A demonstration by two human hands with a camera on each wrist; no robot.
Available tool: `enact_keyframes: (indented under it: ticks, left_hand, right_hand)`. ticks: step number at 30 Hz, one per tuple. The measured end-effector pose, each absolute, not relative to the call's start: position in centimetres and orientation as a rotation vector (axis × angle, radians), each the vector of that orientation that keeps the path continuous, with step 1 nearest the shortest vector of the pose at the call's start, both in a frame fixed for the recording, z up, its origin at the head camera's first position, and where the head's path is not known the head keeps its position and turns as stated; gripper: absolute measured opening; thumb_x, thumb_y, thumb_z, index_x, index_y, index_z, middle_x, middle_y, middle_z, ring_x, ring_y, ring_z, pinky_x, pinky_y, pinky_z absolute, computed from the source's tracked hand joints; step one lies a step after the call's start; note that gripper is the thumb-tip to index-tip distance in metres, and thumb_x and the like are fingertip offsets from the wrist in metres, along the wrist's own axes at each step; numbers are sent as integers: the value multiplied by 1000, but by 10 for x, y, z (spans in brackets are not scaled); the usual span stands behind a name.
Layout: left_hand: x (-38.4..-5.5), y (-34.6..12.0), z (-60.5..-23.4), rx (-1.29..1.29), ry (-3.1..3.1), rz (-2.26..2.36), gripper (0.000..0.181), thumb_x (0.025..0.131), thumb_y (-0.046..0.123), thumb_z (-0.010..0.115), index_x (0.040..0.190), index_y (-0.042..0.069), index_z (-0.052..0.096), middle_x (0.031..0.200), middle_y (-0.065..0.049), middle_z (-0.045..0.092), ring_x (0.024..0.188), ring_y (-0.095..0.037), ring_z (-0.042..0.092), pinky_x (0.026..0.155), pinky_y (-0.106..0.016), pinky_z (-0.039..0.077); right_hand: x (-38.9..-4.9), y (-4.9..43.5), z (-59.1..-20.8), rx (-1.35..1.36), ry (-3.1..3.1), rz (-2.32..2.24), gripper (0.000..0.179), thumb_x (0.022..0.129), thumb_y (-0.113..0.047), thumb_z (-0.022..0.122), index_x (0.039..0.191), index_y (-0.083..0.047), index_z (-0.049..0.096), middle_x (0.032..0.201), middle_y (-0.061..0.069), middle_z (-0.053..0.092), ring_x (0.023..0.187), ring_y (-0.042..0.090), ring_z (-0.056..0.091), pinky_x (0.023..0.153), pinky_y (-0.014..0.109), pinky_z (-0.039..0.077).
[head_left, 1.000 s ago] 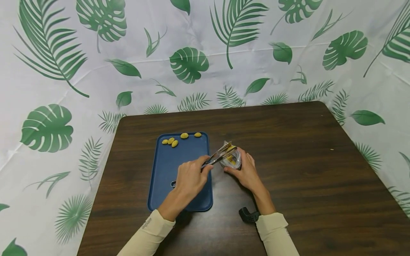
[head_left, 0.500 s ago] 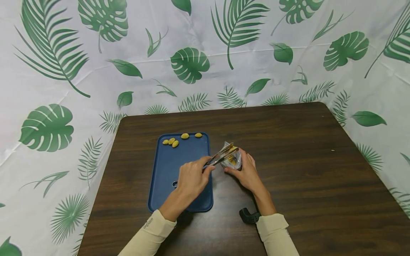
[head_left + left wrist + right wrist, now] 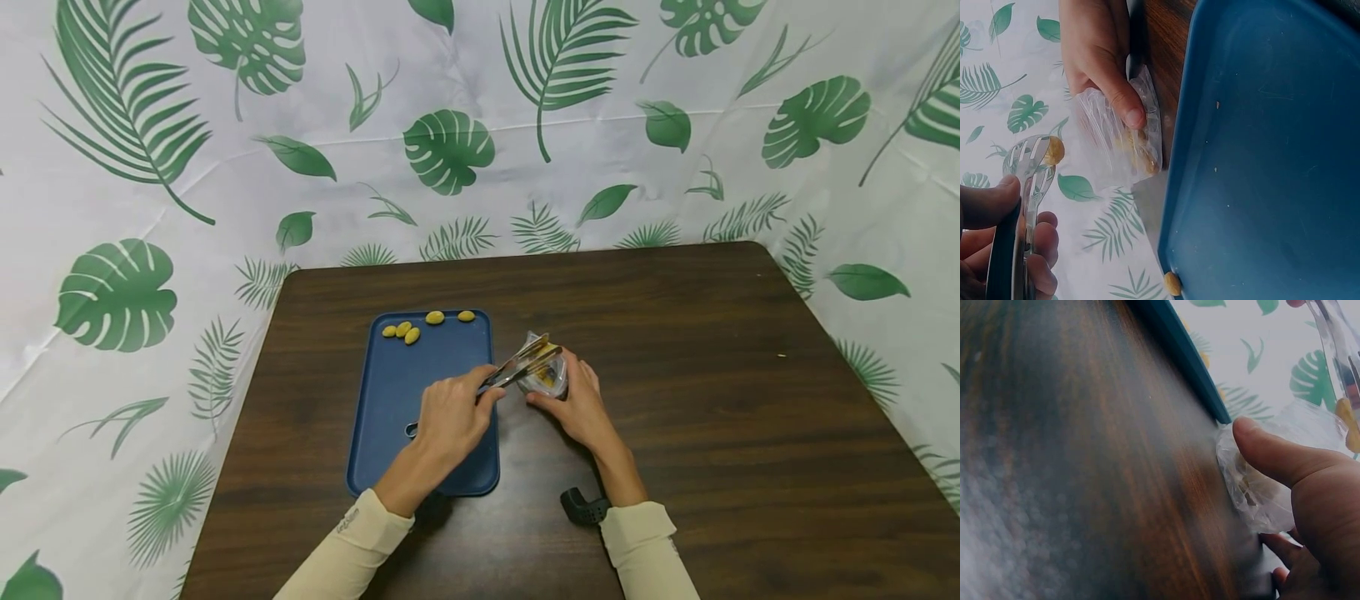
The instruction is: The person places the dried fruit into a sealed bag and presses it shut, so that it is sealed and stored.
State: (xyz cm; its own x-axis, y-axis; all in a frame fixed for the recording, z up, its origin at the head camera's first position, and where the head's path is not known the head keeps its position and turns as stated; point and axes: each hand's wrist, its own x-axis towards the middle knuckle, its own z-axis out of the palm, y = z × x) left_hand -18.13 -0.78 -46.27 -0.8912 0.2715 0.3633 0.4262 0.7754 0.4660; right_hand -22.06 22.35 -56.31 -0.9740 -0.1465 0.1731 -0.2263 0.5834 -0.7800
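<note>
In the head view my left hand (image 3: 450, 421) grips metal tongs (image 3: 517, 368) with slotted, fork-like tips. A yellow, oval, nut-like piece (image 3: 1054, 150) sits at those tips in the left wrist view. My right hand (image 3: 581, 404) holds a clear plastic bag (image 3: 546, 380), its thumb (image 3: 1266, 447) pressed against the plastic. More yellow pieces (image 3: 1138, 153) lie inside the bag, partly hidden by folds. The tong tips are over the bag's mouth. Several similar yellow pieces (image 3: 435, 317) lie along the far end of the blue tray (image 3: 408, 387), beneath my left forearm.
The tray's raised right rim (image 3: 491, 417) runs just left of the bag. A dark wood table (image 3: 712, 400) extends to the right, with a small pale speck (image 3: 782, 356) on it. A leaf-patterned cloth (image 3: 450, 150) hangs behind. A black strapped device (image 3: 583, 507) is at my right wrist.
The hands, tongs and bag hold almost the same pose. The whole head view has shifted very slightly; the pieces on the tray stay in place.
</note>
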Motion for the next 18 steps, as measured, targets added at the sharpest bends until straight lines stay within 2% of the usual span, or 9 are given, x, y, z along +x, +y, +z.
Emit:
enact_keyframes:
  ticks: [6,14,18]
  left_hand:
    - [-182,-8,-462,-529,-2667,-795,33,94,30,76,119,9,75,69,-3,72,43,-4,38,44,-22,32]
    - [-184,-13,-459,-499,-2667,-792,35,94,32,75,121,8,74,71,-3,73,44,-3,39,46,-23,34]
    - [-185,-17,-459,-462,-2660,-787,35,93,31,77,120,8,74,79,-6,77,46,-6,47,47,-25,39]
  right_hand:
    - [-220,223,-564,317,-2706,1331,87,84,-29,87,151,-4,37,139,23,59,139,45,45,124,63,9]
    - [-221,223,-565,326,-2683,1343,90,83,-27,88,153,-5,36,144,23,57,140,43,44,124,61,10]
    - [-222,223,-566,350,-2649,1338,90,81,-25,89,153,-5,38,145,22,57,139,44,43,121,62,13]
